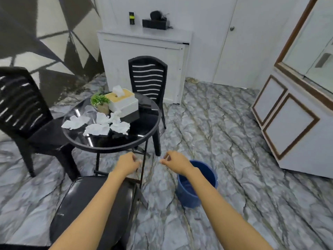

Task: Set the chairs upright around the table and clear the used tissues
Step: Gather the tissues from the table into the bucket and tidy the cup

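- My round black table (pixel 144 131) has a glossy, glass-like top that mirrors the light, on thin matt metal legs.
- The crumpled white paper tissues (pixel 98 129) look soft and creased.
- The black slatted plastic chairs (pixel 148 76) are matt.
- The blue plastic bucket (pixel 196 184) is smooth.
- The grey marble-patterned floor (pixel 225 123) shines faintly.

Table (pixel 144 127): round, black glossy top on thin dark legs.
Used tissues (pixel 98 123): several crumpled white pieces, clustered on the table's near-left part.
Left chair (pixel 23 105): black, slatted back, upright, at the table's left.
Far chair (pixel 147 78): black, slatted, upright, behind the table.
Near chair (pixel 93 201): black glossy seat, at the table's near side.
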### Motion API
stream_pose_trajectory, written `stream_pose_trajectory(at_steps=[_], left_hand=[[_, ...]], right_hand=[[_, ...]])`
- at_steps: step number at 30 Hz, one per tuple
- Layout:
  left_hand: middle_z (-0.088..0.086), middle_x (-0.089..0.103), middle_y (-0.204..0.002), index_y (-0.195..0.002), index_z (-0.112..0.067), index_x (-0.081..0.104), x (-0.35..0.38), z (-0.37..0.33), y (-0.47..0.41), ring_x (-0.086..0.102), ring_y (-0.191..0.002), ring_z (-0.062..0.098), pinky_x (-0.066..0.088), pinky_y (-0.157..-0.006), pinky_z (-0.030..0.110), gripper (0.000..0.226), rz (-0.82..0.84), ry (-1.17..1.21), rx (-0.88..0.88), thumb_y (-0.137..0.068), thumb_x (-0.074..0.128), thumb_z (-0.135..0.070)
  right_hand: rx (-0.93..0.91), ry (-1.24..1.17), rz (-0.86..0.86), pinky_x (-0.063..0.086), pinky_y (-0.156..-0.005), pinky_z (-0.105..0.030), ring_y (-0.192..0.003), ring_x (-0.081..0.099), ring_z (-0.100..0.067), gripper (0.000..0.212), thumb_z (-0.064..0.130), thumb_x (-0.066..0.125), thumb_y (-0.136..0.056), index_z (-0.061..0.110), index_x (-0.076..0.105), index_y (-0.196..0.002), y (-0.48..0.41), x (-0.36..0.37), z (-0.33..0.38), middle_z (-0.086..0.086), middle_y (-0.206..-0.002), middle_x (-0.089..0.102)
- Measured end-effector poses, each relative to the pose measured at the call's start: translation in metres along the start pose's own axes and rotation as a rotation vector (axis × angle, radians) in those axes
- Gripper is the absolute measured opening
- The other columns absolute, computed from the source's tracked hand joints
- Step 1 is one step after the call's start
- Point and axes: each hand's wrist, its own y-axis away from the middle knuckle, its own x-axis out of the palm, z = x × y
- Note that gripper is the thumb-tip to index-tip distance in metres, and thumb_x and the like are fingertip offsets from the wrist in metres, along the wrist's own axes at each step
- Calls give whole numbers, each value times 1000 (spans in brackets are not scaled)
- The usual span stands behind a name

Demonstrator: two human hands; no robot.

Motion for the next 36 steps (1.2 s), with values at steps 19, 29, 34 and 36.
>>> stream_pose_trajectory(at_steps=[19,29,34,36], left_hand=[[14,58,-129,-120,-6,58,-59,34,-177,51,-122,26,38,-101,32,38,-616,305,-344,-85,63,-20],[16,22,-154,-139,-7,35,-66,91,-279,23,-143,26,28,-108,34,56,-630,206,-364,-89,58,-19],[15,19,-155,-150,-18,0,-47,111,-296,27,-139,33,33,-107,43,71,-395,2,-433,-96,45,-25],[18,36,-142,-150,-15,3,-43,111,-296,39,-126,32,41,-97,42,70,-432,-145,-473,-95,44,-28]], right_hand=[[-275,-288,85,38,-103,-35,-133,41,-21,69,44,68,-82,13,42,-139,-278,16,57,-4,-143,45],[-372,-119,25,39,-103,-35,-133,38,-22,70,42,70,-79,14,44,-137,-367,71,74,-3,-143,44],[-424,-20,34,41,-101,-35,-128,43,-22,61,33,65,-83,17,45,-139,-375,94,66,-3,-139,49],[-432,15,13,40,-101,-33,-126,44,-23,53,27,60,-89,16,46,-139,-372,98,60,-5,-135,52]])
